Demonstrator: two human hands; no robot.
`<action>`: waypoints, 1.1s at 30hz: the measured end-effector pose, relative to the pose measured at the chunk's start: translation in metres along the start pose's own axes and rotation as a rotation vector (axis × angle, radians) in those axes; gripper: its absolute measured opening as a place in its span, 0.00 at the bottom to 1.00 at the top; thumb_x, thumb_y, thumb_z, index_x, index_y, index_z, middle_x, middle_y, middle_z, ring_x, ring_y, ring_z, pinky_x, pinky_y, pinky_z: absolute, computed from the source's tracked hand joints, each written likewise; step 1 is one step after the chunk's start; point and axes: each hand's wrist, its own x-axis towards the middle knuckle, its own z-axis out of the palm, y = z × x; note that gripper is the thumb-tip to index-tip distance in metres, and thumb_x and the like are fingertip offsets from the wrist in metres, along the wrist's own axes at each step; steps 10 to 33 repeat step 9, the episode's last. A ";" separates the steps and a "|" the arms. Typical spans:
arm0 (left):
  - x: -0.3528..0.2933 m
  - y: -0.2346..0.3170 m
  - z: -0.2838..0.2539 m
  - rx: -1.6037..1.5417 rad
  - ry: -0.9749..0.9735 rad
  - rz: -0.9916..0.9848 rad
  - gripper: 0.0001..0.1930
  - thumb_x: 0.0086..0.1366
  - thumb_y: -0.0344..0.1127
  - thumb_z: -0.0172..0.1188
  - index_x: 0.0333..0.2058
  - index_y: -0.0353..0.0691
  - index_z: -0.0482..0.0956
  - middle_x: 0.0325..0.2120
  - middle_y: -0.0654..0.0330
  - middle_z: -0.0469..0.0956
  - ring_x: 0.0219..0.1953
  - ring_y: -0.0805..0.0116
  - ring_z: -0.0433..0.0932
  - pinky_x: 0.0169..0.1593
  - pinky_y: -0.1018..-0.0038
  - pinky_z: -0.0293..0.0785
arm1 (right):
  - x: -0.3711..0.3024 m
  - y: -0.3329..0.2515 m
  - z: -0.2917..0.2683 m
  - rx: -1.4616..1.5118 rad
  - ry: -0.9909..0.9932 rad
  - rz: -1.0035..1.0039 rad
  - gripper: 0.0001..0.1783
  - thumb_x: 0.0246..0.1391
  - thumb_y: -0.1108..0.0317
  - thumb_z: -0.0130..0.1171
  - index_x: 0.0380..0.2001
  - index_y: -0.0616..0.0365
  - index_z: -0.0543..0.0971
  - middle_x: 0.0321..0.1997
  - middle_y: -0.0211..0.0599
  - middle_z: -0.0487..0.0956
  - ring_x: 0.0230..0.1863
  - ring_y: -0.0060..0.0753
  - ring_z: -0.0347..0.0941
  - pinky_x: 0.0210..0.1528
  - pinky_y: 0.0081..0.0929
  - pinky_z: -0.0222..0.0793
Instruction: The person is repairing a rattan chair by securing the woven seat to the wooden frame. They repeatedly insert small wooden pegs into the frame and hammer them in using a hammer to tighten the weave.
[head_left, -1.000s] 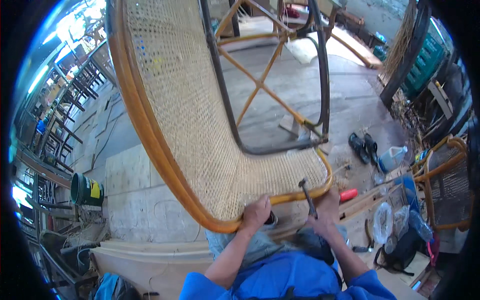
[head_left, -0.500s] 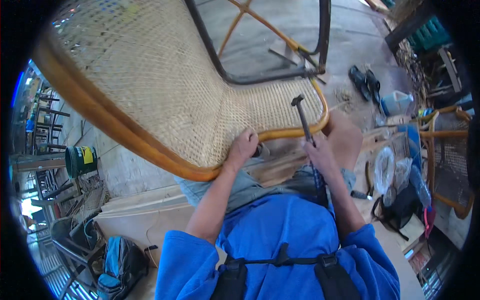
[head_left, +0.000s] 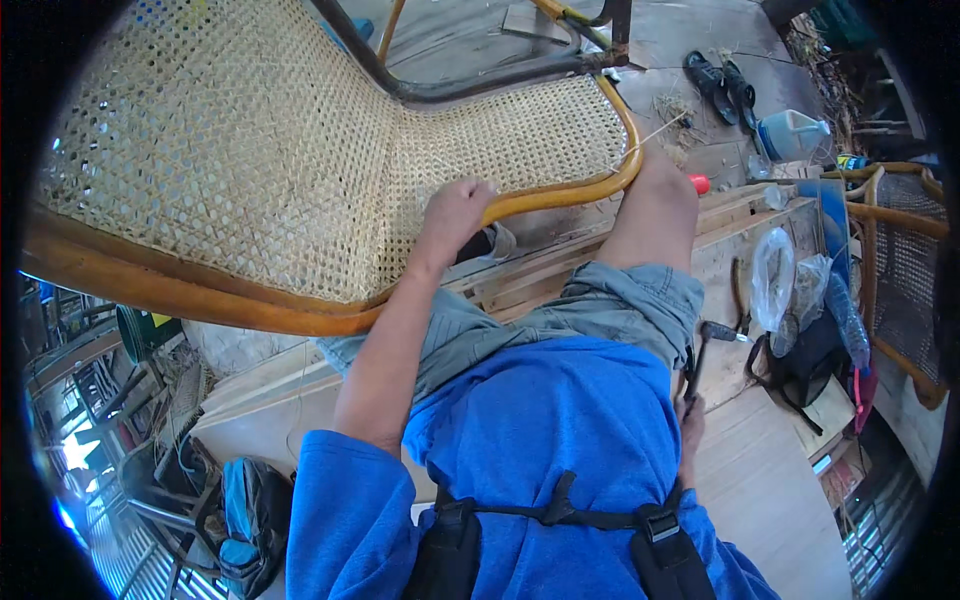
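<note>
A cane-woven chair (head_left: 250, 160) with an orange wooden rim lies tilted across my lap. My left hand (head_left: 455, 210) is closed over the rim at the seat's near edge. My right hand (head_left: 690, 415) is down beside my right hip, gripping the handle of a small hammer (head_left: 705, 350) whose head points up and away toward the wooden platform. My blue shirt and grey shorts fill the lower middle of the view.
A wooden platform (head_left: 760, 470) lies under and to the right of me, with plastic bags (head_left: 775, 280), a dark bag (head_left: 810, 360) and a pair of sandals (head_left: 720, 80) beyond. Another cane chair (head_left: 900, 270) stands at right. A backpack (head_left: 250, 510) sits lower left.
My right hand has dropped from the chair rim to my right side, taking the hammer with it. My left hand stays on the rim. The view has tilted further down.
</note>
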 end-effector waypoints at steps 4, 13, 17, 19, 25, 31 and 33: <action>0.010 0.057 -0.038 -0.124 0.109 0.166 0.18 0.62 0.47 0.51 0.30 0.36 0.80 0.19 0.61 0.72 0.20 0.71 0.66 0.28 0.71 0.65 | -0.011 -0.021 0.003 -0.212 0.006 -0.047 0.16 0.58 0.59 0.49 0.42 0.61 0.71 0.39 0.51 0.74 0.43 0.50 0.72 0.41 0.39 0.67; -0.024 0.133 -0.105 -0.465 -0.017 0.366 0.18 0.66 0.48 0.46 0.41 0.45 0.80 0.23 0.62 0.73 0.22 0.77 0.66 0.28 0.80 0.63 | 0.065 -0.104 -0.049 0.031 0.276 -0.261 0.15 0.59 0.70 0.44 0.44 0.67 0.73 0.43 0.44 0.76 0.46 0.40 0.71 0.49 0.32 0.65; -0.024 0.133 -0.105 -0.465 -0.017 0.366 0.18 0.66 0.48 0.46 0.41 0.45 0.80 0.23 0.62 0.73 0.22 0.77 0.66 0.28 0.80 0.63 | 0.065 -0.104 -0.049 0.031 0.276 -0.261 0.15 0.59 0.70 0.44 0.44 0.67 0.73 0.43 0.44 0.76 0.46 0.40 0.71 0.49 0.32 0.65; -0.024 0.133 -0.105 -0.465 -0.017 0.366 0.18 0.66 0.48 0.46 0.41 0.45 0.80 0.23 0.62 0.73 0.22 0.77 0.66 0.28 0.80 0.63 | 0.065 -0.104 -0.049 0.031 0.276 -0.261 0.15 0.59 0.70 0.44 0.44 0.67 0.73 0.43 0.44 0.76 0.46 0.40 0.71 0.49 0.32 0.65; -0.024 0.133 -0.105 -0.465 -0.017 0.366 0.18 0.66 0.48 0.46 0.41 0.45 0.80 0.23 0.62 0.73 0.22 0.77 0.66 0.28 0.80 0.63 | 0.065 -0.104 -0.049 0.031 0.276 -0.261 0.15 0.59 0.70 0.44 0.44 0.67 0.73 0.43 0.44 0.76 0.46 0.40 0.71 0.49 0.32 0.65; -0.024 0.133 -0.105 -0.465 -0.017 0.366 0.18 0.66 0.48 0.46 0.41 0.45 0.80 0.23 0.62 0.73 0.22 0.77 0.66 0.28 0.80 0.63 | 0.065 -0.104 -0.049 0.031 0.276 -0.261 0.15 0.59 0.70 0.44 0.44 0.67 0.73 0.43 0.44 0.76 0.46 0.40 0.71 0.49 0.32 0.65; -0.024 0.133 -0.105 -0.465 -0.017 0.366 0.18 0.66 0.48 0.46 0.41 0.45 0.80 0.23 0.62 0.73 0.22 0.77 0.66 0.28 0.80 0.63 | 0.065 -0.104 -0.049 0.031 0.276 -0.261 0.15 0.59 0.70 0.44 0.44 0.67 0.73 0.43 0.44 0.76 0.46 0.40 0.71 0.49 0.32 0.65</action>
